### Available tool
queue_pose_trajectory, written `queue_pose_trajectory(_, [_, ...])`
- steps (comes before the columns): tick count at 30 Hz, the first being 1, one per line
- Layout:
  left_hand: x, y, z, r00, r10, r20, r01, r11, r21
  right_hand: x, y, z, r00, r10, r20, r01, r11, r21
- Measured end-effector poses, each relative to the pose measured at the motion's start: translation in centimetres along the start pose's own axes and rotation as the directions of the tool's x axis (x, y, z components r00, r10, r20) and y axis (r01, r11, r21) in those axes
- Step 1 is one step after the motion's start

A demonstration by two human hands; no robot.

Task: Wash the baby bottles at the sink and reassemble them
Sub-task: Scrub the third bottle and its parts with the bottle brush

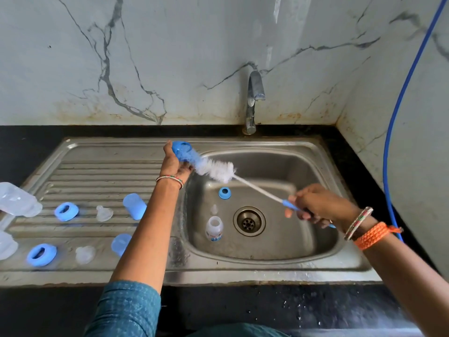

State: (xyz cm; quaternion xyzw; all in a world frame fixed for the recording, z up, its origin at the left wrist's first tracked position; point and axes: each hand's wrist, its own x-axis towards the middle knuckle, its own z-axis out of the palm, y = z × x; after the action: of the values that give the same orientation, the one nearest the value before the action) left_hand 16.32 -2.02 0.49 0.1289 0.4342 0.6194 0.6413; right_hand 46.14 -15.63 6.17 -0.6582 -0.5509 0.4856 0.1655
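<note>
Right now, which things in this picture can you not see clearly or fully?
Head view only:
- Clear bottles, far left: cut off by the frame edge.
- Brush handle end: hidden inside the right hand, which is motion-blurred.
- Blue cap in the left hand: its inside is blocked by the brush bristles.
- Label on the small bottle in the basin: too small to read.

Open basin floor right of drain (pixel 249 221); bottle (pixel 214 228) and ring (pixel 224 193) leftward.

You get bright, even daylight with soft shadows. The steel sink (pixel 243 261) throws mild glare, your right hand (pixel 318 205) smears with motion blur, and the wide lens bows the surface (pixel 218 310) at the edges.
</note>
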Motion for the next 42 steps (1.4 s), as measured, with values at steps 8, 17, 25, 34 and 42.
queue_pose_trajectory(8, [-0.4,1.2,-1.2,0.998,-0.061,0.005,0.061,0.996,-0.066,-0.8,0.2,0.8,0.943,-0.264,-0.201,0.148,0.877,-0.457])
queue_pose_trajectory(17, [-0.6,1.3,-0.9,1.000,0.005,0.009,-0.003,0.972,-0.235,-1.1,-0.7,1.3,0.996,-0.078,-0.053,0.078,0.997,-0.007])
queue_pose_trajectory(25, [-0.3,0.9,-0.7,0.999,-0.007,-0.033,0.001,0.983,-0.184,-1.7,-0.5,2.2,0.433,-0.715,-0.548,0.141,0.655,-0.743])
queue_pose_trajectory(34, [-0.4,1.0,-1.0,1.000,0.000,0.013,0.002,0.979,-0.203,-1.0,-0.1,1.1,0.923,-0.277,-0.267,0.220,0.949,-0.225])
queue_pose_trajectory(42, [0.9,1.8,-2.5,0.977,-0.158,-0.144,0.174,0.979,0.105,-1.6,-0.5,1.9,0.360,-0.914,-0.186,0.077,0.228,-0.971])
